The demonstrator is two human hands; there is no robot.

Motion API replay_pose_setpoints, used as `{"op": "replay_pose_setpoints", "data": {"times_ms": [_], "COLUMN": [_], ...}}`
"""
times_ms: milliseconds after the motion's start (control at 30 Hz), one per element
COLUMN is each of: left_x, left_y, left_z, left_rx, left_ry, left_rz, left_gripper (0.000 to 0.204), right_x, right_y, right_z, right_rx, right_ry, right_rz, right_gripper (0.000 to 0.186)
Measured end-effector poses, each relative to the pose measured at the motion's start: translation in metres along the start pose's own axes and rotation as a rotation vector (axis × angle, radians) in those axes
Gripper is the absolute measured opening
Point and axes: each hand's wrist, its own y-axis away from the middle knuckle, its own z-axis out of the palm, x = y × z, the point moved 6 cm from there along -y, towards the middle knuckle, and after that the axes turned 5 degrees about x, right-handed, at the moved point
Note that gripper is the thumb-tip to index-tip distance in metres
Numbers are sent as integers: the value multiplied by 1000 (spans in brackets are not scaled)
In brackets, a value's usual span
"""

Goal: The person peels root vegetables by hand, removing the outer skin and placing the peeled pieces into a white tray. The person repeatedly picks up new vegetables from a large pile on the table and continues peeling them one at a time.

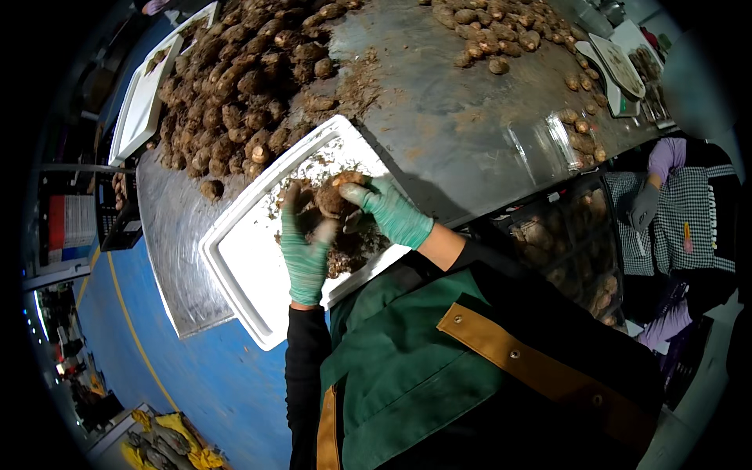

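Observation:
A brown, hairy taro corm (334,199) is gripped by my right hand (397,215) above a white foam tray (258,270). My left hand (305,254) is next to the taro, slightly smeared by motion, with its thumb and fingers apart. Both hands wear green striped gloves. Loose brown peelings (345,258) and soil lie in the tray below them. Some of the taro is hidden behind the right fingers.
A large heap of taro (243,86) covers the metal table's (439,125) far left. More taro (497,35) lies at the far right, near a scale (619,70) and a clear plastic pack (580,137). A crate (560,243) stands at right, beside a co-worker in purple sleeves (667,157).

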Motion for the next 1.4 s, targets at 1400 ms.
{"op": "replay_pose_setpoints", "data": {"times_ms": [1400], "left_x": [-9], "left_y": [-15], "left_z": [47], "left_rx": [-18], "left_ry": [470], "left_rz": [-319], "left_gripper": [37], "right_x": [-55], "right_y": [19], "right_z": [-32], "right_rx": [36], "right_ry": [118], "right_rz": [-202], "right_gripper": [46]}}
